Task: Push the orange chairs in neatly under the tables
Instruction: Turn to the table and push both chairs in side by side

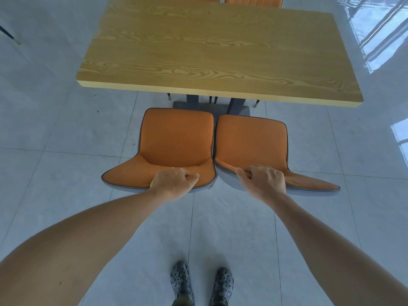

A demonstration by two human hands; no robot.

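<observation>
Two orange chairs stand side by side in front of a wooden table (212, 47), seen from above and behind. My left hand (174, 183) grips the top edge of the left chair's (176, 138) backrest. My right hand (263, 181) grips the top edge of the right chair's (251, 142) backrest. Both seats lie fully out from under the table's near edge, with a gap of floor between seat fronts and table. The chairs touch or nearly touch each other at their inner sides. The chair legs are hidden.
The table's dark pedestal base (209, 106) shows below its near edge. Two more orange chair backs (254, 1) peek over the far side. My feet in dark clogs (202, 283) stand on grey floor tiles. Window glare lies at right.
</observation>
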